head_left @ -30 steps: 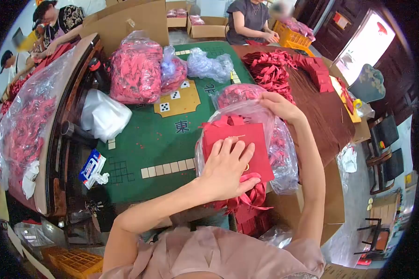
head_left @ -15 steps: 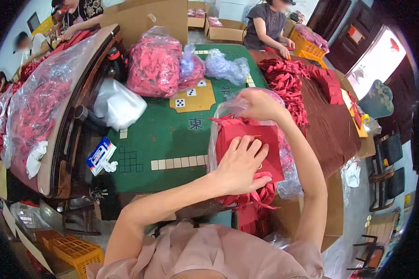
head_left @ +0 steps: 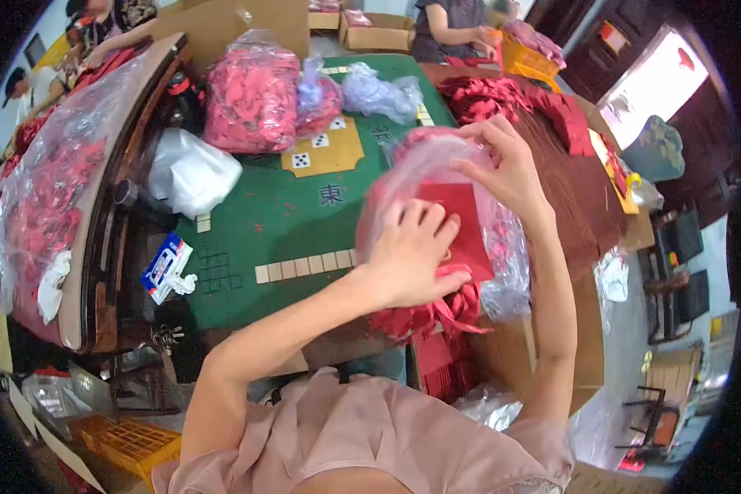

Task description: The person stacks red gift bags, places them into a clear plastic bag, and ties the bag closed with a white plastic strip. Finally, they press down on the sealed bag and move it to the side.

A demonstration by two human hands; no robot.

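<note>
Plastic bag (head_left: 399,183) now partly sheathes red cards (head_left: 468,216); right hand (head_left: 514,169), grip narrow, pinches bag rim; left hand (head_left: 412,262) lies spread on cards.

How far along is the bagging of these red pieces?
Partway, it seems. One packed bag on the green table looks filled. In hand, the left hand presses on a red stack while the right hand holds up the clear bag partly around it. Left: that bag isn't closed yet, and loose red pieces on the brown surface probably await bagging.
</note>
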